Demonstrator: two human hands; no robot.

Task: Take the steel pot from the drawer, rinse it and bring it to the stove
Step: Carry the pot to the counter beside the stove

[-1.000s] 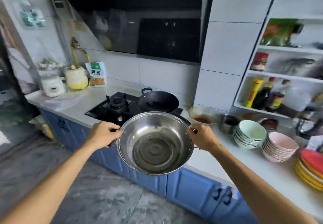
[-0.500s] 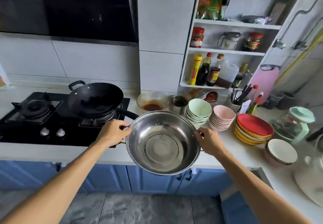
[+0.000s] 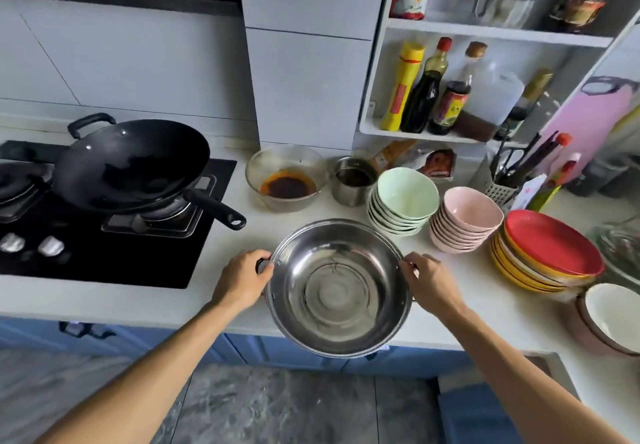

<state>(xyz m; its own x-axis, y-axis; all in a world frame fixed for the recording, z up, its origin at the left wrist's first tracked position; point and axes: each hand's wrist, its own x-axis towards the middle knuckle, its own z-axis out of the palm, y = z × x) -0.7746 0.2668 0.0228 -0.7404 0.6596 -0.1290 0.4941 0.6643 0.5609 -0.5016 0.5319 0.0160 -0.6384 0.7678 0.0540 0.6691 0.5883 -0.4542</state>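
Observation:
The steel pot (image 3: 337, 287) is round, shiny and empty, and I hold it level over the front edge of the white counter (image 3: 138, 305). My left hand (image 3: 244, 279) grips its left side handle, and my right hand (image 3: 427, 279) grips the right one. The black gas stove (image 3: 114, 263) lies to the left of the pot, set into the counter. A black wok (image 3: 131, 166) sits on the stove's right burner, its long handle pointing toward the pot.
Behind the pot stand a glass bowl of dark sauce (image 3: 285, 180), a small steel cup (image 3: 353, 180), stacked green bowls (image 3: 401, 201) and pink bowls (image 3: 464, 218). Stacked red and yellow plates (image 3: 547, 249) sit right. Bottles fill the shelf (image 3: 433, 135). Blue cabinets (image 3: 104, 336) run below.
The view has swung right and closer to the counter. The pot, still in both hands, now sits right of the stove rather than in front of it.

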